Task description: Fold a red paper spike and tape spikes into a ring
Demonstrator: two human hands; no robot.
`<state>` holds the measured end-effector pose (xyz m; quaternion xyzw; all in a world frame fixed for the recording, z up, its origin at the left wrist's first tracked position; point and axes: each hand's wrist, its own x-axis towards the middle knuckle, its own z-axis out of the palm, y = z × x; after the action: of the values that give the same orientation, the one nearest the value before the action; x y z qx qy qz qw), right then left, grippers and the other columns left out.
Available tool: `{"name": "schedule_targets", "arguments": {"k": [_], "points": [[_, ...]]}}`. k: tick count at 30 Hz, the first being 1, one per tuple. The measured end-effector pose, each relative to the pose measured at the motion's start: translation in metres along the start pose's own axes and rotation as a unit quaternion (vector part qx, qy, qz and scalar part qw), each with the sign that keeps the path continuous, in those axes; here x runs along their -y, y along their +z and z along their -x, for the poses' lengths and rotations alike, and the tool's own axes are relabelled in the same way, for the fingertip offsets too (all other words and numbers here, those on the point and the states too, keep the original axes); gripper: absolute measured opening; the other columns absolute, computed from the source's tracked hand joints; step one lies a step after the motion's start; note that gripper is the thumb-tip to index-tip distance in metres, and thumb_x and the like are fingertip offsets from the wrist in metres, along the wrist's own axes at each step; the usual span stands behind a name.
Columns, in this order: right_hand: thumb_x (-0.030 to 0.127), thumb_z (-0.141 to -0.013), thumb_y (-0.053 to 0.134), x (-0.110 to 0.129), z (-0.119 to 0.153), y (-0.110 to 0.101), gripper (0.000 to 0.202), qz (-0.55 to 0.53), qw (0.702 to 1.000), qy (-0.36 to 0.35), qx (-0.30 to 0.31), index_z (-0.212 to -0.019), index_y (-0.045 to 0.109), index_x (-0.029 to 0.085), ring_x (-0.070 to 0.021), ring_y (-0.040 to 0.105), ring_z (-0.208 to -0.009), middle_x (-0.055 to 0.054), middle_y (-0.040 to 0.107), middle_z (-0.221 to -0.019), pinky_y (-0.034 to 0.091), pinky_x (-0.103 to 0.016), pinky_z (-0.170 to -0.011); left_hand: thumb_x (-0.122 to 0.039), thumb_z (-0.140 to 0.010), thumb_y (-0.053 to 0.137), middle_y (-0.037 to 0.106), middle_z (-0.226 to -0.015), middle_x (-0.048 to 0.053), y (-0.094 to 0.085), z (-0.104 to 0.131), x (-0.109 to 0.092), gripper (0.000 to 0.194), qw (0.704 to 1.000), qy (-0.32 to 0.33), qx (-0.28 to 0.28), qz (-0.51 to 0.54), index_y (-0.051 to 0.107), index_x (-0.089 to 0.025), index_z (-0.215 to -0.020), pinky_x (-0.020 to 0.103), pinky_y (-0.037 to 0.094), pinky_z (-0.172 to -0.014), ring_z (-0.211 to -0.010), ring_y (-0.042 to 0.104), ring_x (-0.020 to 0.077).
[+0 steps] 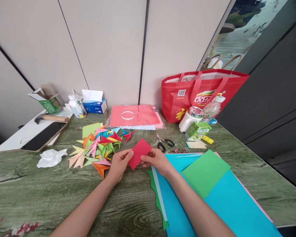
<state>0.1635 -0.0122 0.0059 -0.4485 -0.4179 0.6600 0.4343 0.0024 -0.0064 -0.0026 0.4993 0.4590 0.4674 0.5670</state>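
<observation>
A small red paper square (140,152) is held up between both hands, turned with a corner toward the top. My left hand (120,164) pinches its left edge between thumb and fingers. On the right edge, my right hand (158,160) is closed on the same paper. Just left of my left hand lies a pile of folded paper pieces (97,144) in many colours. Blue paper sheets (239,200) lie under my right forearm, with a green paper (206,172) on top.
Scissors (164,142) lie beyond my right hand. Behind are a packet of pink paper (143,115), a red bag (174,102), a jar (188,120) and a tissue box (96,106). A crumpled tissue (51,158) and a phone (43,136) lie at left.
</observation>
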Motion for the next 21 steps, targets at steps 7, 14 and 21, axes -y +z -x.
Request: {"name": "schedule_targets", "arguments": {"k": [7, 14, 21], "points": [[0.026, -0.056, 0.074, 0.004, 0.000, -0.008, 0.039, 0.076, 0.993, -0.093, -0.022, -0.092, 0.060, 0.019, -0.0168, 0.063, -0.075, -0.003, 0.069, -0.083, 0.049, -0.029, -0.068, -0.030, -0.073, 0.054, 0.069, -0.067, 0.002, -0.003, 0.002, -0.009, 0.023, 0.972, 0.076, 0.016, -0.220, 0.072, -0.016, -0.070, 0.024, 0.043, -0.058, -0.063, 0.058, 0.0179], [0.021, -0.065, 0.062, 0.000, -0.002, -0.005, 0.012, 0.225, 0.959, -0.168, -0.034, -0.077, 0.064, 0.017, -0.0161, 0.062, -0.069, -0.003, 0.066, -0.070, 0.048, -0.028, -0.065, -0.028, -0.074, 0.048, 0.059, -0.054, -0.002, 0.004, 0.006, -0.012, 0.026, 0.951, 0.098, 0.112, -0.270, 0.064, -0.015, -0.057, 0.021, 0.036, -0.051, -0.052, 0.048, 0.0129], [0.014, -0.063, 0.056, -0.002, 0.000, -0.001, 0.010, 0.281, 0.943, -0.179, -0.020, -0.069, 0.063, 0.016, -0.0133, 0.059, -0.062, -0.001, 0.063, -0.065, 0.046, -0.024, -0.060, -0.025, -0.076, 0.044, 0.037, -0.046, -0.005, 0.004, 0.006, -0.010, 0.032, 0.944, 0.101, 0.137, -0.284, 0.047, -0.015, -0.045, 0.020, 0.025, -0.047, -0.048, 0.033, 0.0092]]}}
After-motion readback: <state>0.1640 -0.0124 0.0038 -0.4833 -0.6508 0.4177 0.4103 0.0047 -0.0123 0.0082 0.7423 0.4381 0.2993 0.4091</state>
